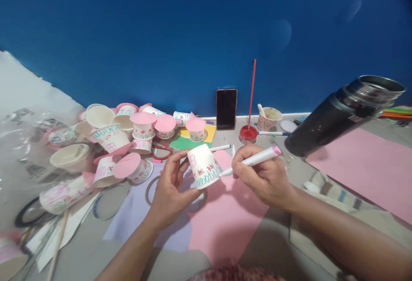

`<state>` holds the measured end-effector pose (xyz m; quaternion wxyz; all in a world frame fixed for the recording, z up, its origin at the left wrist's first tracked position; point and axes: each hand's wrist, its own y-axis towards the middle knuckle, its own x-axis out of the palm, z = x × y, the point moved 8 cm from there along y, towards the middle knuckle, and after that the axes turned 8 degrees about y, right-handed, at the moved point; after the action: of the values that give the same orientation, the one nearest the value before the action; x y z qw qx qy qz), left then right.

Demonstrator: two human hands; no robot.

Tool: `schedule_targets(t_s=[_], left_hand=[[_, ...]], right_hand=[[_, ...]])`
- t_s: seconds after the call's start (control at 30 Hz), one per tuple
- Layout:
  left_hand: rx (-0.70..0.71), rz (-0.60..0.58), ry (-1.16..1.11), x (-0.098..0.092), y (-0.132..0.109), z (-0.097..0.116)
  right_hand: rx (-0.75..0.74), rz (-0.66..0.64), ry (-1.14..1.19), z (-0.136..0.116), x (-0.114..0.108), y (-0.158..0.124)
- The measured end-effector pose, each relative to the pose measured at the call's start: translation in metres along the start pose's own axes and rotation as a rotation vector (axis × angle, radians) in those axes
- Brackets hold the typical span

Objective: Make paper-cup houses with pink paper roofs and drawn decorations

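Note:
A white paper cup (204, 165), upside down and slightly tilted, is held between the thumb and fingers of my left hand (175, 186). On it are a pink window shape, small red flowers and a teal scribbled band near the rim. My right hand (262, 178) grips a white marker (257, 158) with a pink end. The marker's tip is at the cup's lower right side, by the scribbled band. Under both hands lie a pink sheet (225, 225) and a lilac sheet (128, 212).
Decorated cups with pink paper discs (143, 118) crowd the left, beside a plastic bag (25, 156). A phone (226, 109) leans on the blue wall. Right of it are a red pot (247, 135) with a stick, a cup (269, 118) and a dark flask (334, 117).

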<state>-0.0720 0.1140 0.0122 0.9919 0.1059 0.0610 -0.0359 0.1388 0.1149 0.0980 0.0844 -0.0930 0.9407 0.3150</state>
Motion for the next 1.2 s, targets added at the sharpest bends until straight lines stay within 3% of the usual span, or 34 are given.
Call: schedule_targets(t_s=[0.2, 0.53, 0.73, 0.8, 1.0, 1.2], left_hand=[[-0.016, 0.01, -0.013, -0.001, 0.001, -0.003], [-0.021, 0.011, -0.02, 0.001, 0.002, 0.003], [-0.031, 0.008, 0.011, -0.001, 0.002, 0.0], [-0.061, -0.012, -0.031, 0.002, 0.002, -0.002], [-0.209, -0.106, -0.273, 0.018, -0.005, -0.012], [-0.173, -0.207, -0.286, 0.022, -0.003, -0.005]], right_hand=[[0.027, 0.101, 0.051, 0.005, -0.009, -0.001], [0.024, 0.022, 0.042, 0.003, -0.002, 0.0], [0.075, 0.145, 0.255, 0.022, -0.011, -0.006], [0.079, 0.094, 0.226, 0.025, -0.008, -0.005], [0.113, -0.218, -0.015, 0.031, 0.01, 0.001], [0.088, -0.318, -0.072, 0.036, 0.017, 0.003]])
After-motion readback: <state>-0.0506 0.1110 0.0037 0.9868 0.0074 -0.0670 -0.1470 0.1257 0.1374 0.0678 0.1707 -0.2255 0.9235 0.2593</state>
